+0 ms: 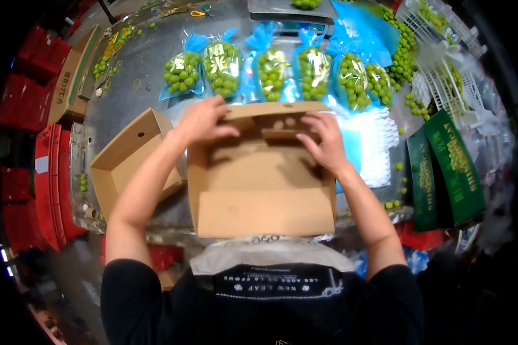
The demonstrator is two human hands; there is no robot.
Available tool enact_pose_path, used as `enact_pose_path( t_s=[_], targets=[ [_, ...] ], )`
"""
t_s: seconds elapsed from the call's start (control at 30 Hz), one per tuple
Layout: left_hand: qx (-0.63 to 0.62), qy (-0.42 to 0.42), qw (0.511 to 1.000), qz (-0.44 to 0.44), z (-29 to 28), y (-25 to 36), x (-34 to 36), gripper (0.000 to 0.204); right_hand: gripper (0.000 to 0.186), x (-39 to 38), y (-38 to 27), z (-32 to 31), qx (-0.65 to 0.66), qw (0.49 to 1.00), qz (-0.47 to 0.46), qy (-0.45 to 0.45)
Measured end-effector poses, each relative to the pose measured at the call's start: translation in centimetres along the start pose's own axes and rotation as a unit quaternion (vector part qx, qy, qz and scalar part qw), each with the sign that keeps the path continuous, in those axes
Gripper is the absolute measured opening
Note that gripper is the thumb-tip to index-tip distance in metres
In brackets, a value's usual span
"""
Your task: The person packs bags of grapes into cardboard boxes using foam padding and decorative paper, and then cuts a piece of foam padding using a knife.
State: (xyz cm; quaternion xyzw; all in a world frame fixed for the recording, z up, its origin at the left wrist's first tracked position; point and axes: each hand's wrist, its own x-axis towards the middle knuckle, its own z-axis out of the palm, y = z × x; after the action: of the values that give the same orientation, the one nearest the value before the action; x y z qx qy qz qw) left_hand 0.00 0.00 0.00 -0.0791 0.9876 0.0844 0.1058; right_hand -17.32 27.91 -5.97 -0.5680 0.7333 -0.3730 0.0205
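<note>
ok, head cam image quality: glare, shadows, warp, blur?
Head view: glare washes the white padding and glints on the bagged grapes; head view: shadows inside the open cardboard box; head view: fisheye bows the table edges, corners black, far right soft.

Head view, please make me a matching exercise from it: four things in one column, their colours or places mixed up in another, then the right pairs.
Things
1. big open box
2. bags of grapes
3. printed cartons
4. plastic crates

Colours or places
A. red, left of the table
B. in a row toward the table's far side
C. dark green, at the right
D. brown, touched by the left hand and the right hand

Right pairs: 1-D, 2-B, 3-C, 4-A.
</note>
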Motion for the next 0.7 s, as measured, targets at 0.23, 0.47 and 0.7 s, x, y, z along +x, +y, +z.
enact_pose_path(
  t_s=[0.23,0.47,0.7],
  targets=[
    [-0.123,0.119,0.985,0.016,4.1,-1.5,-0.4,0.076,0.084,4.2,0.4,-3.0,-0.241,0.966,0.002,-0.097],
    [-0.324,-0.004,0.937,-0.130,1.3,-7.0,0.5,0.074,0.071,6.8,6.0,-3.4,0.339,0.910,0.237,-0.031],
    [-0.515,0.197,0.817,-0.167,5.1,-8.1,1.4,0.018,0.059,2.8,11.1,1.1,0.394,0.832,0.381,0.084]
  ],
)
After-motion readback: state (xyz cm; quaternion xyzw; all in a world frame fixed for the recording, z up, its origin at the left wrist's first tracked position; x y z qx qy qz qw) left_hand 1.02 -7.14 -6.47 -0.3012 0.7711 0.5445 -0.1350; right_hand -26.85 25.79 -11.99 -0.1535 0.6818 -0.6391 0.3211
